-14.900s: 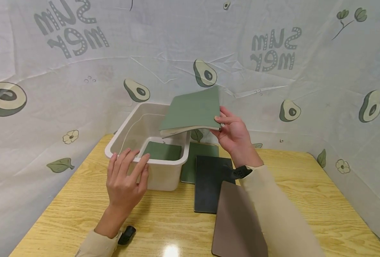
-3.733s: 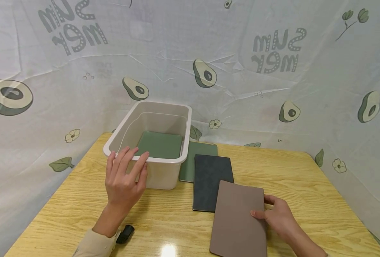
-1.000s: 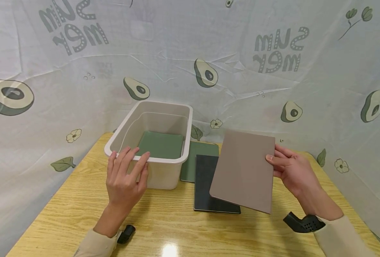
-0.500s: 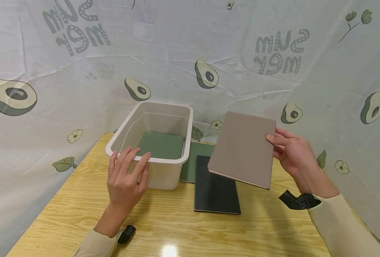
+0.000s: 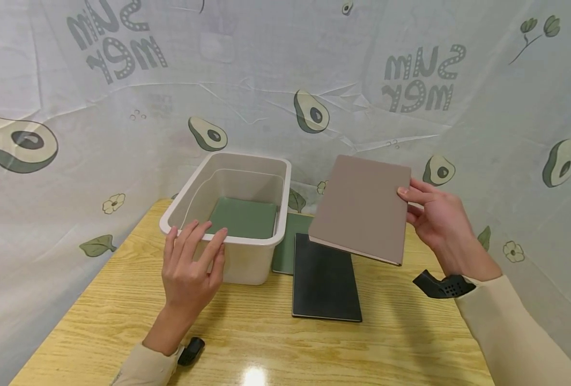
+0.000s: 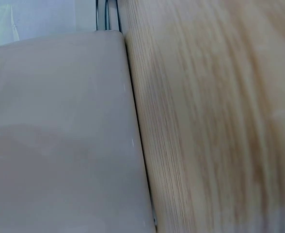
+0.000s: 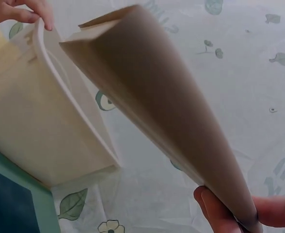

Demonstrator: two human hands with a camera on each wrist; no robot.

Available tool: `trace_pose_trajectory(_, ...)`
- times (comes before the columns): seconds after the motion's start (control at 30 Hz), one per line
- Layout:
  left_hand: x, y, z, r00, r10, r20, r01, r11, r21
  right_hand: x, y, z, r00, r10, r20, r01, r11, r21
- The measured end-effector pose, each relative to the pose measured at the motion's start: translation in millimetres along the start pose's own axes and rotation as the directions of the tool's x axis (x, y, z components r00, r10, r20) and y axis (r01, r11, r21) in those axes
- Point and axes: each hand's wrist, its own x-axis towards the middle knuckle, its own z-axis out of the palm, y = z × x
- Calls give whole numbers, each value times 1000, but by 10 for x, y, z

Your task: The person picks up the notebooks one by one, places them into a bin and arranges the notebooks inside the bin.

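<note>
My right hand [image 5: 439,217] pinches a mauve-brown notebook [image 5: 362,206] by its right edge, thumb on the cover and fingers beneath. The notebook hangs tilted in the air over the table, right of a white plastic bin [image 5: 246,262]. In the right wrist view the notebook [image 7: 152,87] shows its pages at the far end. My left hand [image 5: 188,268] rests its fingers on the bin's near rim; in the left wrist view only the bin's side [image 6: 65,136] and wood show. Inside the bin lies a green notebook [image 5: 244,217].
A black notebook [image 5: 324,284] lies on the wooden table [image 5: 246,343] right of the bin, overlapping another green notebook [image 5: 285,254] beside the bin. Behind everything hangs a pale printed curtain [image 5: 266,64].
Earlier, my right hand held a green notebook over the bin; a green one now lies higher inside. The brown notebook has risen off the table and moved up and slightly left. My left hand stays put.
</note>
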Motion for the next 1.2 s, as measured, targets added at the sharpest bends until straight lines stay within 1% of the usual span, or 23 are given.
trace_pose_trajectory(0.3, -12, -7, 2, 1000, -1, 15, 1, 1000, 4, 45, -37, 97, 1000, 7, -24, -5, 997, 71)
trace_pose_trajectory(0.47, -16, -5, 2, 1000, -3, 11, 3, 1000, 4, 89, -32, 151, 999, 21, -32, -19, 997, 72)
trace_pose_trajectory(0.73, -17, -6, -1, 1000, -5, 2, 5, 1000, 8, 162, -40, 253, 999, 38, -13, -37, 993, 113)
trace_pose_trajectory(0.87, -21, -10, -12, 1000, -4, -9, 4, 1000, 7, 210, -21, 347, 999, 40, -9, -39, 994, 102)
trace_pose_trajectory(1.07, 6, -4, 7, 1000, 1, -29, -1, 1000, -12, 284, -14, 475, 1000, 19, -16, -17, 997, 73)
trace_pose_trajectory(1.2, 5, -2, 8, 1000, 1, -14, -2, 1000, -7, 322, 20, 549, 1000, 23, -16, -21, 997, 77)
